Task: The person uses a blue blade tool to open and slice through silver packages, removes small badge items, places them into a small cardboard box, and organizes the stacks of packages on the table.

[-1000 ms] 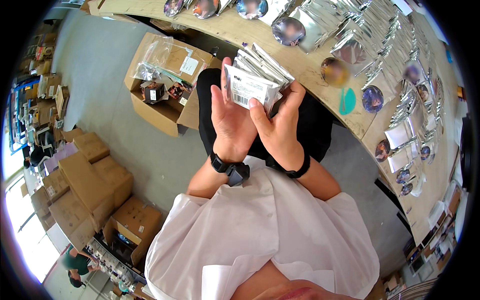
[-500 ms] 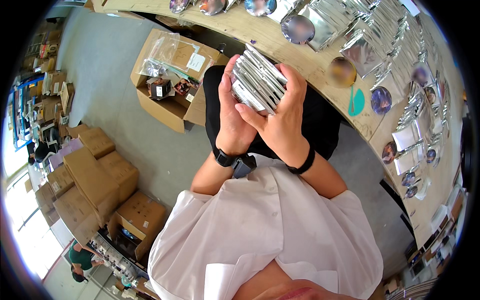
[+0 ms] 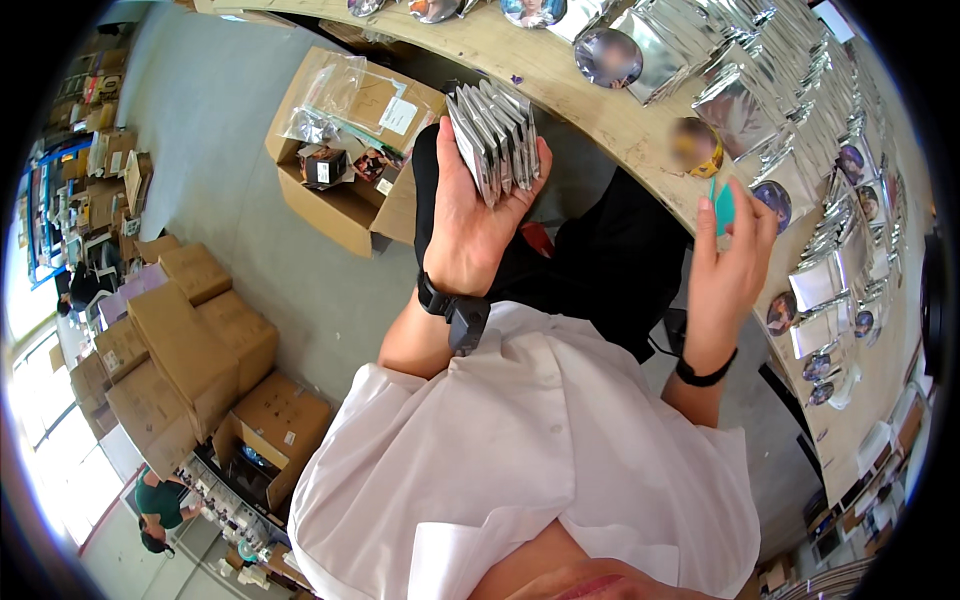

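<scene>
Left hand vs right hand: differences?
The left hand grips a stack of silver packets; the right hand, fingers apart, is by the teal piece, contact unclear. The left wears a bulky dark wrist device; the right, a slim black wristband. Both are ungloved.

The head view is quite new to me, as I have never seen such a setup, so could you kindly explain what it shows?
There is no robot here: these are a person's two bare hands. The camera is the left one of a pair of wide fisheye cameras worn on the head, looking down, so straight edges bend near the rim and picture left is the person's left.

The left hand holds a bunch of silver packets. The right hand is at the table's edge, its fingers by a flat teal piece; whether they touch it is hard to tell.

On the wooden table lie many foil packs and round picture discs. An open cardboard box stands on the floor to the left.
</scene>
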The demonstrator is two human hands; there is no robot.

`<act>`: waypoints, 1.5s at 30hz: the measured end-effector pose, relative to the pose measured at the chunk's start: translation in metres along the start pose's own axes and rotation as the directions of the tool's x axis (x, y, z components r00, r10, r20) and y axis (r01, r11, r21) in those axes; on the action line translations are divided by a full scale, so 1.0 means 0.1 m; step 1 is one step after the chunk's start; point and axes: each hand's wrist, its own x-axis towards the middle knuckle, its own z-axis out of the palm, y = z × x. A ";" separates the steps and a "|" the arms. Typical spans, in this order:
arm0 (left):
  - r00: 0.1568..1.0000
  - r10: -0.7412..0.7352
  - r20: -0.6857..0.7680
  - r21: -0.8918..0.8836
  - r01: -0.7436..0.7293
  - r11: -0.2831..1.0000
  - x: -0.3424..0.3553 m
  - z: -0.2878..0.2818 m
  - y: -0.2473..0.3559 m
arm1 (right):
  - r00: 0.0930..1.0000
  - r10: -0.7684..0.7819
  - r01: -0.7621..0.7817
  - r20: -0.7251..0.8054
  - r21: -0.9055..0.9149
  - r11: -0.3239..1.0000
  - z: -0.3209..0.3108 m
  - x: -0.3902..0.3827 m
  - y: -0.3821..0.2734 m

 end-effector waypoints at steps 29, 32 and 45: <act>0.960 0.254 0.121 0.701 -0.264 0.662 -0.15 0.06 -0.10 | 0.806 -0.275 -0.238 0.524 0.712 0.660 -0.05 0.03 -0.66; 0.958 0.264 0.110 0.737 -0.257 0.625 -0.19 0.01 -0.06 | 0.784 -0.313 -0.204 0.536 0.699 0.686 0.00 0.05 -0.71; 0.875 0.064 0.481 0.873 -0.484 0.054 -0.37 -0.25 -0.20 | 0.981 0.189 -0.124 0.044 0.890 0.438 0.13 0.42 -0.77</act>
